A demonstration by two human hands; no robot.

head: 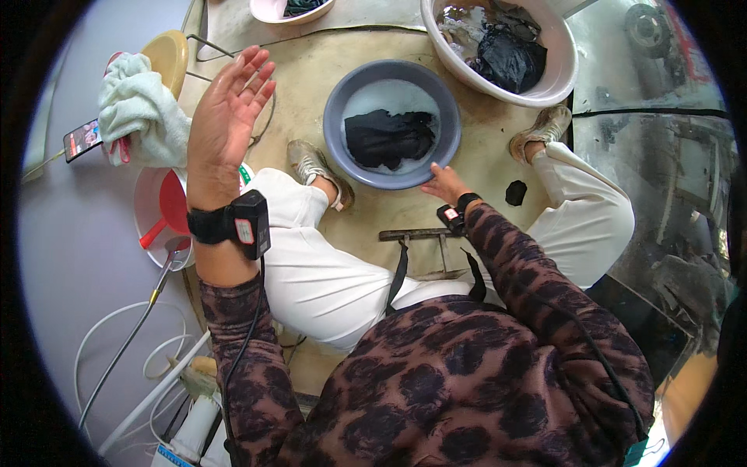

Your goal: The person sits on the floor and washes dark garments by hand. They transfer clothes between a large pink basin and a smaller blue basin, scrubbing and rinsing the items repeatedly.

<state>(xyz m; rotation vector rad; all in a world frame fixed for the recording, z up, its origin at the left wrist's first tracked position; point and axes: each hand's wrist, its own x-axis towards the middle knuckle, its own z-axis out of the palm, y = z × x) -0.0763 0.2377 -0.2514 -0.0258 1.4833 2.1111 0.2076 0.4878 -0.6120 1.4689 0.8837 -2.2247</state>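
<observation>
My left hand (230,111) is raised at the left, palm showing and fingers extended, with nothing in it. It is beside a pale towel (143,105). My right hand (446,184) has its fingers on the lower right rim of a blue-grey plastic basin (334,149); its thumb and fingers are at the rim. Inside the basin, a black cloth (390,137) lies in whitish, sudsy water (391,93). Each wrist wears a strapped black device with a cable.
A large pink-white basin (563,67) with water and dark cloth stands at upper right; a smaller basin (280,17) is at the top. At left are a red dipper (174,204), a shower head (177,245) and a phone (83,140). A black patch (515,193) lies on the floor.
</observation>
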